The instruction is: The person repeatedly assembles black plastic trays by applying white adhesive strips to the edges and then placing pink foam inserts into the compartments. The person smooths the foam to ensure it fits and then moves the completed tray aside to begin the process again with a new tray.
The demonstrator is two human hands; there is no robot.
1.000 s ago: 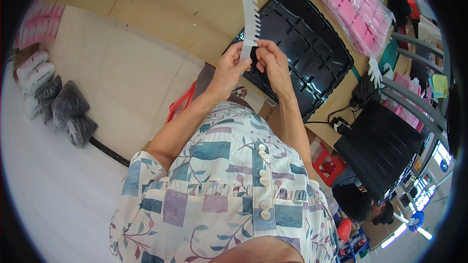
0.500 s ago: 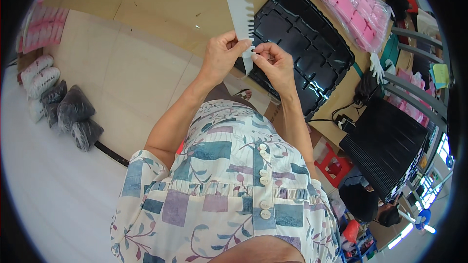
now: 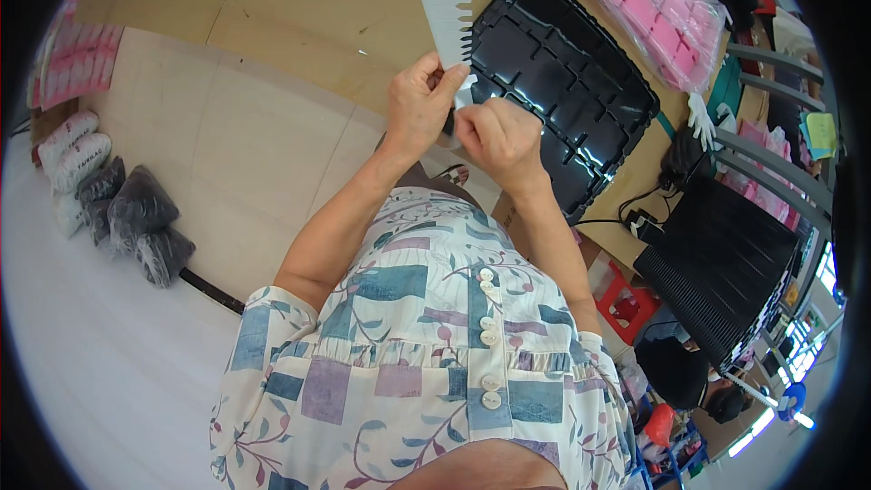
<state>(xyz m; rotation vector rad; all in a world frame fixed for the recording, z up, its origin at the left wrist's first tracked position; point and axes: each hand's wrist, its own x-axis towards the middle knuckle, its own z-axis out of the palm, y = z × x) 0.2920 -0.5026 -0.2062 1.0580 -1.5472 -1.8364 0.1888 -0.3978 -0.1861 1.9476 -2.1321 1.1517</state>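
Note:
A long white strip (image 3: 442,9) with notches along its right edge runs from the top of the view down to my hands. Small dark pieces sit in several of the lower notches. My left hand (image 3: 419,102) pinches the strip near its lower end, thumb on top. Close beside it, my right hand (image 3: 499,141) is curled closed at the strip's bent lower end, knuckles up; its fingertips are hidden. Behind my right hand lies a glossy black plastic tray (image 3: 567,73) with moulded compartments, on the brown work table (image 3: 299,0).
Pink trays in clear plastic (image 3: 649,14) lie at the far right, near a white glove (image 3: 700,121). A stack of black trays (image 3: 721,268) and a red stool (image 3: 628,304) stand at the right. Dark bags (image 3: 141,209) rest on the floor at left.
My right hand has turned from an open-looking pinch at the notched edge into a closed fist by the strip's lower end. That end is now bent. My left hand keeps its pinch.

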